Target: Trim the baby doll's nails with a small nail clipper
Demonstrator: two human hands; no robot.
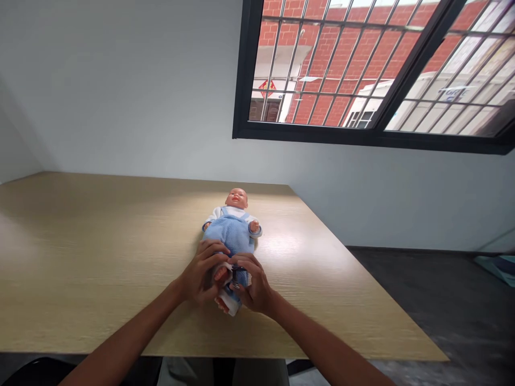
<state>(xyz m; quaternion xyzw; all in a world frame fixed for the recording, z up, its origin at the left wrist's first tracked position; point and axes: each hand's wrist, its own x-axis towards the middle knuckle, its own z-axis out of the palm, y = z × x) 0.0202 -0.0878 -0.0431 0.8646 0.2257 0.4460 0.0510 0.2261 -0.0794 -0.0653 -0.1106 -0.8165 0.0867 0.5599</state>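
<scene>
A baby doll [228,233] in fluffy light-blue overalls and a white top lies on its back on the table, its head toward the wall. My left hand [204,271] is closed around one of the doll's legs and holds up the bare foot [221,274]. Between the thumb and fingers of my right hand [254,283] is a small dark metal tool [235,276], close beside that foot. Its exact kind is partly hidden by the fingers. The other foot [222,305], with a white cuff, points toward me beneath my hands.
The light wood table [120,257] ends at a slanting right edge and at a front edge near my lap. Behind it is a pale wall [140,96] with a dark-framed, barred window [306,133]. Dark floor [406,289] lies to the right.
</scene>
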